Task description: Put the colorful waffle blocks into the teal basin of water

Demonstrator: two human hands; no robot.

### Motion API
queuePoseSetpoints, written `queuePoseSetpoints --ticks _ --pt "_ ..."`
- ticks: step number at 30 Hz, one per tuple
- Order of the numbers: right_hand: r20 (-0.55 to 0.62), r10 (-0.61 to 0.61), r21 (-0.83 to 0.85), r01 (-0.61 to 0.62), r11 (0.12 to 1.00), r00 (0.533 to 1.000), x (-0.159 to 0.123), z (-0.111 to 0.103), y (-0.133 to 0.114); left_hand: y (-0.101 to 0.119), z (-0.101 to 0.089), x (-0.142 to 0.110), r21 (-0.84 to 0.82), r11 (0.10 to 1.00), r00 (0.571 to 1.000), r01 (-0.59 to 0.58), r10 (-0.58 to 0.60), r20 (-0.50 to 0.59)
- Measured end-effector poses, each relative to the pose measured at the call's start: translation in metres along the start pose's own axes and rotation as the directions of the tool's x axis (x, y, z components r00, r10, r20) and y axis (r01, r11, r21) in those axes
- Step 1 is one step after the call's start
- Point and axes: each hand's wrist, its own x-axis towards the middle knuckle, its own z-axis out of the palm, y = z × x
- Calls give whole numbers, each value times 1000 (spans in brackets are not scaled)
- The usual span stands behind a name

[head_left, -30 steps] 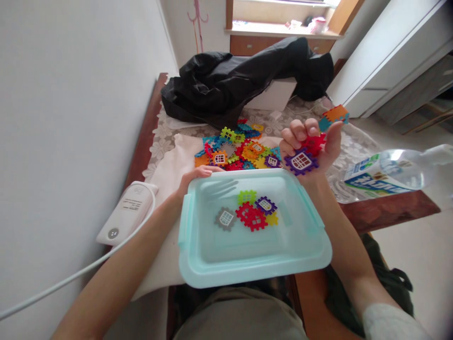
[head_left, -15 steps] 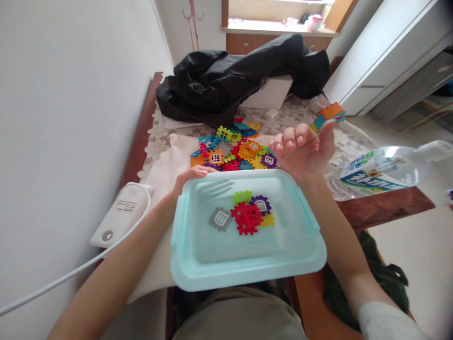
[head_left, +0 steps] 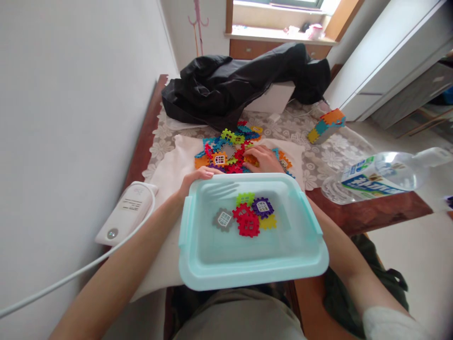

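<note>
My left hand (head_left: 196, 178) grips the far left corner of a pale turquoise plastic tray (head_left: 208, 264) held over my lap. Inside the tray lie several toothed toy tiles (head_left: 249, 217): grey, green, purple, red, yellow. Beyond the tray, a heap of the same coloured tiles (head_left: 230, 148) lies on a white cloth on the table. My right hand (head_left: 264, 159) rests palm down on the right side of that heap, fingers curled over some tiles. What it holds is hidden.
A black jacket (head_left: 240, 80) lies at the table's far end. A small built block of tiles (head_left: 325, 125) stands at right on the lace cloth. A clear water bottle (head_left: 385, 174) lies at the right edge. A white device (head_left: 127, 212) with a cable sits at left.
My right hand, raised and holding red and purple tiles a second ago, has come down onto the tile heap. More tiles now lie in the tray.
</note>
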Motion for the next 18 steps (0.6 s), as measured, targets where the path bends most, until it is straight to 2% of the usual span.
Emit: queuePoseSetpoints --ticks 4,9,12,18 --pt "-54 -20 -6 19 1000 998 -1 -1 -4 0 1 0 9 1000 1000 -1 1 3" --pt "-142 -24 116 41 992 990 -3 -5 -6 1 1 1 20 1000 997 -12 11 71" --pt "-197 17 139 10 990 980 -2 -7 -5 2 2 -2 31 999 997 -9 7 75" --pt "-255 86 73 -70 995 963 -2 -13 -7 1 2 -3 -3 1000 998 -4 4 64"
